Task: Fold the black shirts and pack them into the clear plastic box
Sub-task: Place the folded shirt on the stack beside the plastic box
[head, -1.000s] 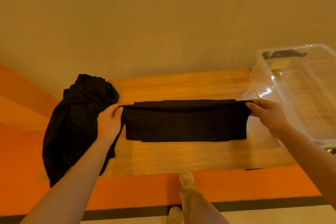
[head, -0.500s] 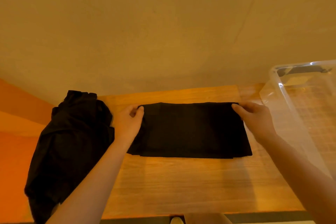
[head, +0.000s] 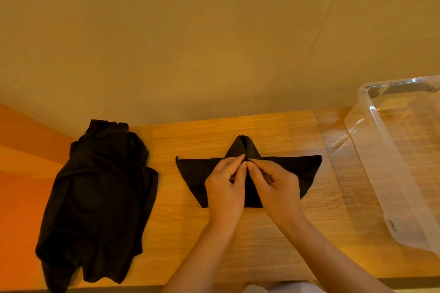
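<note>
A partly folded black shirt (head: 192, 173) lies in the middle of the wooden table (head: 273, 130). My left hand (head: 223, 188) and my right hand (head: 276, 185) meet at its centre, fingertips together, each pinching the cloth. A peak of fabric stands up just beyond the fingers. The shirt's two ends spread out flat to either side. A heap of unfolded black shirts (head: 100, 197) hangs over the table's left end. The clear plastic box (head: 371, 145) stands at the right, and nothing black shows inside the visible part.
A beige wall runs along the far side of the table. Orange floor shows past the table's left end. Bare wood lies between the folded shirt and the box, and in front of my hands.
Both hands left the shirt's two ends and came together at its middle, pinching it into a peak. The view has tilted toward the table and drawn closer.
</note>
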`<state>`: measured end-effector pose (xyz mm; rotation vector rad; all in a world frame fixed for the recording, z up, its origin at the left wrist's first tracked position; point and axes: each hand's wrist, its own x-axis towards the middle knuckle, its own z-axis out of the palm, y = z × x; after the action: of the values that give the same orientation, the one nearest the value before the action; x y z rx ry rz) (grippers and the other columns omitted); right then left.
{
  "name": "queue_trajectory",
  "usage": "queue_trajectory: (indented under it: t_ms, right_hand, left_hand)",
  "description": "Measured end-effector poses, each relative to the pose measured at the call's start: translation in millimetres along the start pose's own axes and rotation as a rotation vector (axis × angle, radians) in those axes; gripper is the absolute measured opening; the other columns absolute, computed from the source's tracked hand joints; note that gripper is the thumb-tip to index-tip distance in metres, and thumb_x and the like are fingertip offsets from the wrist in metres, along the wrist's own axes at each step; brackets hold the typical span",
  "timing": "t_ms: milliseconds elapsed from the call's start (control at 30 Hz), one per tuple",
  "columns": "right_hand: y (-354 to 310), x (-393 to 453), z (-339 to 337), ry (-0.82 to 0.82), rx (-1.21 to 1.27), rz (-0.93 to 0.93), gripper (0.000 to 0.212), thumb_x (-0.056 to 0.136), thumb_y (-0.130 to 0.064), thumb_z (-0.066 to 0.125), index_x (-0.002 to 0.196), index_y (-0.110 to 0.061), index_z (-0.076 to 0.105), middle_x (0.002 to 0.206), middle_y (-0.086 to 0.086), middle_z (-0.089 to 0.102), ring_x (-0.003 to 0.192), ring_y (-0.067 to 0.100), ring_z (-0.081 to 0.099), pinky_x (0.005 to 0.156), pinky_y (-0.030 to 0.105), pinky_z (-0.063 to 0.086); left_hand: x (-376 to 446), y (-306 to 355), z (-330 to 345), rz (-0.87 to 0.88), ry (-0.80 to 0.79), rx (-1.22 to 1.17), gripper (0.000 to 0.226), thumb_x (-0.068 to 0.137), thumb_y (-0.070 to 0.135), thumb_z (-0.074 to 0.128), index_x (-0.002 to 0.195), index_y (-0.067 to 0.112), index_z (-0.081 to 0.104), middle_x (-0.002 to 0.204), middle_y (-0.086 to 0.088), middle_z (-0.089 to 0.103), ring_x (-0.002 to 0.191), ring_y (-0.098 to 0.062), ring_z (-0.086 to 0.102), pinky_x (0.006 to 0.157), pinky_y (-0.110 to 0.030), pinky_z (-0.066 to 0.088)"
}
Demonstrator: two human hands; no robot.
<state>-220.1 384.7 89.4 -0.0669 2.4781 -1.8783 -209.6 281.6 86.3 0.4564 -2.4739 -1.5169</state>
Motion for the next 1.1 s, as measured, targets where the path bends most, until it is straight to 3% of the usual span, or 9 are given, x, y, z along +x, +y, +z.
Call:
queue_trajectory:
  t_ms: [133, 233, 333, 400, 467, 600, 833, 1000, 1100]
  right_hand:
    - [-3.1, -3.9, -0.1, 0.000, -0.002, -0.020, 0.021, 0.093, -0.016, 0.059, 0.105, -0.031, 0.067, 0.081, -0.011, 0.070, 0.069, 0.006, 0.066, 0.059, 0.014, 0.049]
    - [-6.9, -5.7, -1.1, -0.003, 0.024, -0.010, 0.026, 0.094, -0.017, 0.057, 0.101, -0.041, 0.064, 0.079, -0.009, 0.071, 0.066, 0.008, 0.066, 0.058, 0.024, 0.054]
    - [-7.9, -8.0, -1.3, -0.019, 0.087, 0.045, 0.023, 0.095, -0.016, 0.055, 0.103, -0.034, 0.069, 0.081, -0.007, 0.073, 0.071, 0.008, 0.069, 0.063, 0.029, 0.056]
    - [-8.0, -8.7, -0.4, -0.020, 0.136, 0.092, 0.022, 0.096, -0.016, 0.054, 0.103, -0.030, 0.070, 0.082, -0.007, 0.074, 0.074, 0.009, 0.070, 0.066, 0.029, 0.057]
    - [-9.3, -9.6, 1.7, -0.026, 0.170, 0.118, 0.023, 0.096, -0.017, 0.054, 0.100, -0.032, 0.071, 0.081, -0.004, 0.074, 0.074, 0.012, 0.070, 0.067, 0.031, 0.057]
    - [-10.1, -10.8, 6.5, -0.026, 0.284, 0.200, 0.024, 0.097, -0.016, 0.053, 0.093, -0.029, 0.073, 0.082, 0.000, 0.074, 0.079, 0.014, 0.071, 0.073, 0.033, 0.058]
    - [-6.3, -8.7, 13.8, 0.033, 0.300, 0.242, 0.025, 0.095, -0.016, 0.056, 0.086, -0.034, 0.073, 0.077, 0.004, 0.073, 0.076, 0.024, 0.069, 0.068, 0.032, 0.056]
    - [-4.3, -6.1, 16.2, 0.005, 0.306, 0.274, 0.022, 0.095, -0.019, 0.057, 0.085, -0.029, 0.075, 0.078, 0.010, 0.072, 0.079, 0.031, 0.068, 0.072, 0.046, 0.055]
    - [-6.0, -1.4, 12.0, -0.058, 0.402, 0.349, 0.017, 0.092, -0.020, 0.059, 0.099, -0.019, 0.074, 0.089, 0.005, 0.075, 0.089, 0.018, 0.071, 0.079, 0.035, 0.057]
  left_hand:
    - [-7.6, -1.0, 1.9, 0.037, -0.004, -0.011, 0.028, 0.093, 0.018, 0.059, 0.120, 0.020, 0.065, 0.108, 0.018, 0.059, 0.102, 0.005, 0.057, 0.082, -0.009, 0.047]
    - [-13.7, -2.8, 6.2, 0.096, 0.027, 0.027, 0.032, 0.094, 0.024, 0.055, 0.123, 0.017, 0.064, 0.112, 0.011, 0.060, 0.101, 0.001, 0.058, 0.085, -0.010, 0.047]
    - [-20.2, -6.3, 11.4, 0.185, 0.065, 0.142, 0.051, 0.098, 0.047, 0.034, 0.127, 0.015, 0.062, 0.117, 0.005, 0.059, 0.107, -0.004, 0.055, 0.089, -0.014, 0.047]
    - [-23.0, -10.6, 15.8, 0.227, 0.090, 0.224, 0.060, 0.100, 0.052, 0.024, 0.128, 0.013, 0.061, 0.119, 0.001, 0.060, 0.108, -0.011, 0.056, 0.086, -0.020, 0.049]
    - [-25.9, -11.3, 18.3, 0.218, 0.131, 0.248, 0.061, 0.100, 0.053, 0.022, 0.127, 0.015, 0.061, 0.119, 0.001, 0.060, 0.108, -0.013, 0.055, 0.086, -0.018, 0.044]
    - [-27.2, -10.7, 19.3, 0.187, 0.196, 0.229, 0.058, 0.099, 0.054, 0.024, 0.123, 0.019, 0.064, 0.115, 0.007, 0.060, 0.104, -0.001, 0.050, 0.088, -0.015, 0.038]
    - [-18.4, -15.8, 12.7, 0.256, 0.187, 0.279, 0.059, 0.100, 0.052, 0.026, 0.112, 0.013, 0.069, 0.104, 0.003, 0.064, 0.099, -0.002, 0.050, 0.094, -0.002, 0.031]
    - [-15.4, -22.4, 15.1, 0.269, 0.233, 0.274, 0.054, 0.101, 0.047, 0.031, 0.110, 0.011, 0.069, 0.103, 0.002, 0.064, 0.100, 0.002, 0.046, 0.093, -0.002, 0.031]
    - [-18.0, -25.0, 16.4, 0.292, 0.192, 0.252, 0.045, 0.100, 0.043, 0.035, 0.114, 0.016, 0.068, 0.109, 0.007, 0.061, 0.101, 0.000, 0.051, 0.094, -0.007, 0.032]
